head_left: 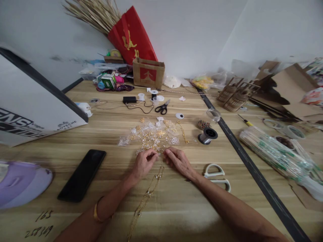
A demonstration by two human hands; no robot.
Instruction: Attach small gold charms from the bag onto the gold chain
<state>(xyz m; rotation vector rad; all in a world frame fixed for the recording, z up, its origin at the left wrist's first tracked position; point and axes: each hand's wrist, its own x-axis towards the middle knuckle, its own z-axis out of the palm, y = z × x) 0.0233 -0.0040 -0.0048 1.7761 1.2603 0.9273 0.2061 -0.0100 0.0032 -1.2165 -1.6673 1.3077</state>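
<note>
My left hand [143, 164] and my right hand [178, 160] rest on the wooden table [75, 148], their fingertips pinched close together at the near edge of a heap of small gold and silver ornaments in clear bags [151, 134]. Whatever the fingers pinch is too small to name. A gold chain [146, 195] runs from between the hands down toward me. A gold bangle sits on my left wrist.
A black phone [82, 174] lies left of my hands, white-handled pliers [217, 176] right of them. A wire spool [207, 135], bead cup [203, 124] and scissors [163, 107] lie beyond. A white box [32, 111], purple cap [20, 183], red bag [132, 37] and bagged sticks [275, 151] surround.
</note>
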